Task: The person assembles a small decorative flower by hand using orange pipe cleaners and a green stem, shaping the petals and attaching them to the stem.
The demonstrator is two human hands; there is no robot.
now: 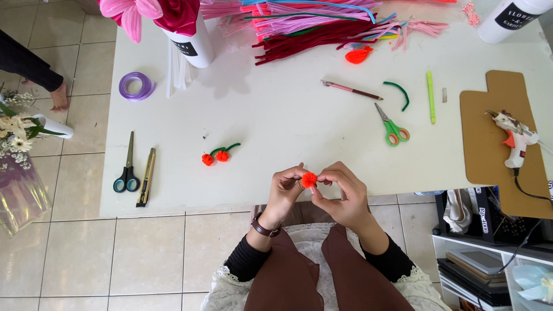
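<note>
Both hands meet just over the near edge of the white rectangular table (276,115), and between them is a small round orange ball of fuzzy chenille wire (309,179). The left hand (285,190) has its grip closed on the ball from the left side, with thumb and forefinger. The right hand (340,193) has its grip closed on it from the right side, the fingertips touching the fluffy surface.

I judge the ball to be very light and soft on the outside, with a thin wire core that bends easily and keeps the shape it is given. It is not slippery, because the fuzz catches on the skin, but a strong squeeze would flatten the coil. The best place to hold it seems to be at the two sides, lightly with the fingertips, as both hands do now. Whether a stem hangs under it I cannot tell.

On the table to the left lie two similar orange chenille balls joined by a green wire stem (218,154). Farther back are green-handled scissors (393,128) and a large heap of pink, dark red and coloured chenille stems (311,26). A white and orange glue gun (512,138) rests on a brown cardboard sheet (489,150) at the right.
</note>
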